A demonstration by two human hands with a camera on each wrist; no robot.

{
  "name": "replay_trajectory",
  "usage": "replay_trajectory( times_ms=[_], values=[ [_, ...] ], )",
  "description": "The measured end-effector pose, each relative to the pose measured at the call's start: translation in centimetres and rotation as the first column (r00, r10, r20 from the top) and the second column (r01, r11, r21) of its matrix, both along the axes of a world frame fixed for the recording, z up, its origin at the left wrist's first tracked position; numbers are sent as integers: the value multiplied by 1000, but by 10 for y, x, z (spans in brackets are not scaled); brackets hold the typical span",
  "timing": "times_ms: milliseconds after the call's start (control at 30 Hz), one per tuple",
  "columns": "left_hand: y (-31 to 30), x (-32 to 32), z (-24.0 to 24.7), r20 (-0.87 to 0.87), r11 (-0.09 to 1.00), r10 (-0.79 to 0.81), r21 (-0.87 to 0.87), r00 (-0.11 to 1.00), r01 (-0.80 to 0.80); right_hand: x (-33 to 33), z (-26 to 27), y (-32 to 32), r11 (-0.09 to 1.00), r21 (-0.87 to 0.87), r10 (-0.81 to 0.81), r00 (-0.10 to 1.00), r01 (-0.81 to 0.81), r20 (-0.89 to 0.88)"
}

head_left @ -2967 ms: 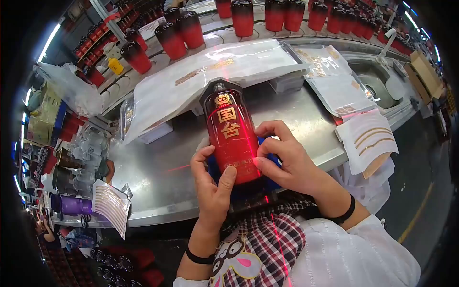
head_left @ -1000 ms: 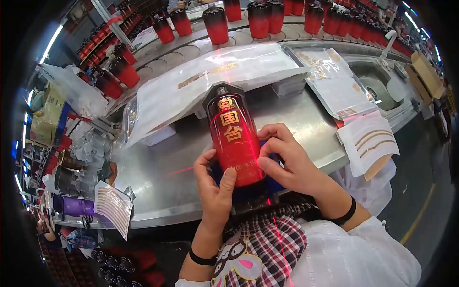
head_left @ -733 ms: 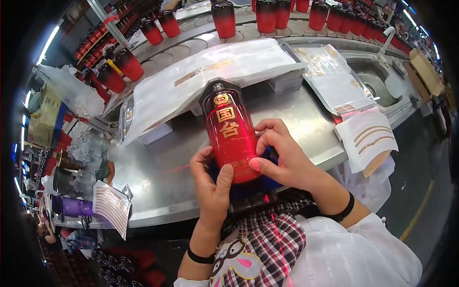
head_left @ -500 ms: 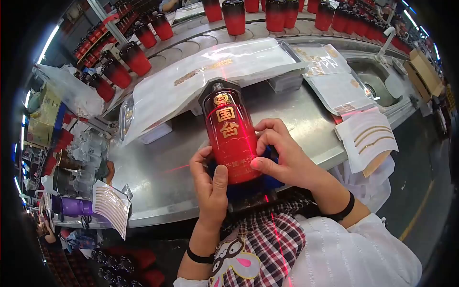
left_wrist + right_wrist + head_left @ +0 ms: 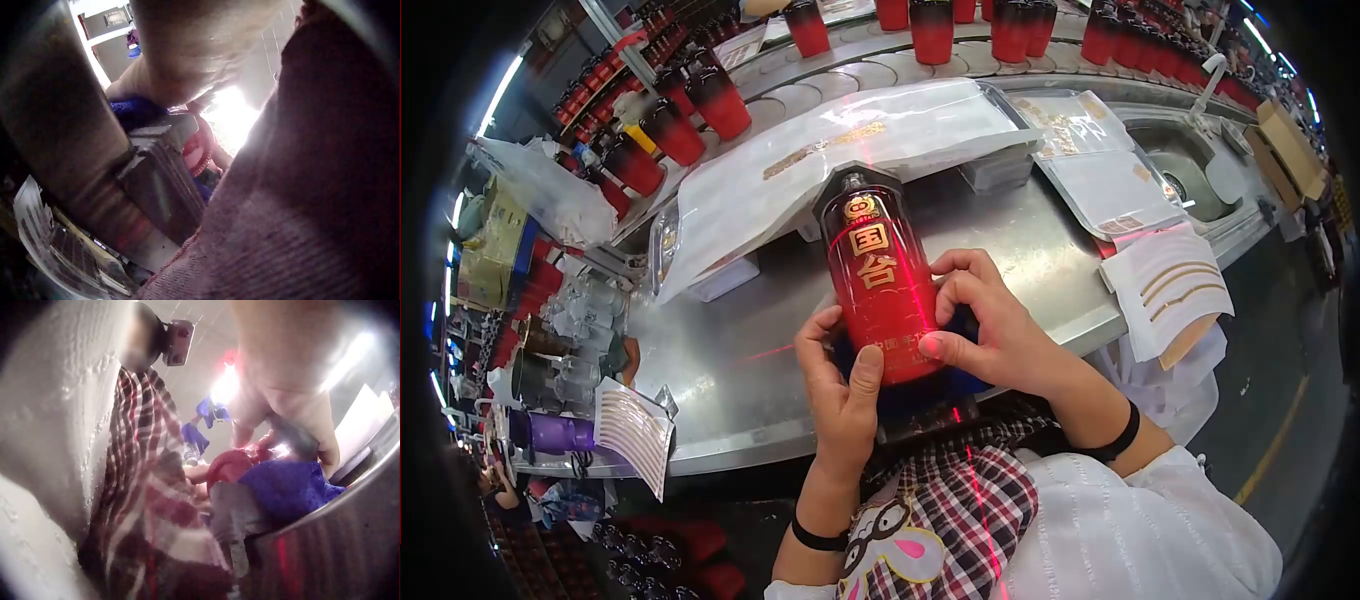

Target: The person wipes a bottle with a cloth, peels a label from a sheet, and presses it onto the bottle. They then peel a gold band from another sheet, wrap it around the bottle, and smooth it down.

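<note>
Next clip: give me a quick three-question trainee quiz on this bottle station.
1. True or false: both the left hand and the right hand touch the red-and-black bottle with gold characters.
2. What lies under it? A blue cloth; B wooden board; C cardboard box.
3. Fill in: more red bottles stand on the curved ___ behind the steel table.
Key: 1 true; 2 A; 3 conveyor.

Base of the red-and-black glass bottle with gold characters (image 5: pixel 878 290) is covered by left hand (image 5: pixel 840 385) and right hand (image 5: pixel 990 335); small print unreadable.
</note>
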State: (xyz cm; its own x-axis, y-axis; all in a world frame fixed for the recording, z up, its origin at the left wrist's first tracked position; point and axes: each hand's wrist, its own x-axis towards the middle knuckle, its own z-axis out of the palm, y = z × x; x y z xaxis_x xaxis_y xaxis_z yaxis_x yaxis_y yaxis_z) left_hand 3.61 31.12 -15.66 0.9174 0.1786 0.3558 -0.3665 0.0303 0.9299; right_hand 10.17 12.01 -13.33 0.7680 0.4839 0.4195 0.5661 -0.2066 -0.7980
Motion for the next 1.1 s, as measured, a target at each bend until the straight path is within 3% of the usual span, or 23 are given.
replay_trajectory(
  times_ms=[867, 967, 1033, 1067, 1100],
  values=[
    [-2, -1, 5, -24, 1000, 1, -11, 1000, -1, -1, 5, 1, 1000, -12, -3, 1000, 2, -14],
    [-2, -1, 2, -26, 1000, 22, 13, 999, -22, -2, 6, -2, 990, 35, -140, 987, 137, 84],
    [-1, 0, 1, -28, 997, 54, 50, 998, -53, 1, 10, -5, 949, 201, -278, 947, 244, 163],
    [-1, -1, 1, -31, 997, 60, 50, 998, -59, -5, 21, -6, 943, 226, -258, 966, 246, 22],
    [-1, -1, 2, -36, 997, 62, 51, 997, -60, -12, 32, -6, 967, 172, -191, 982, 188, 3]
  ],
)
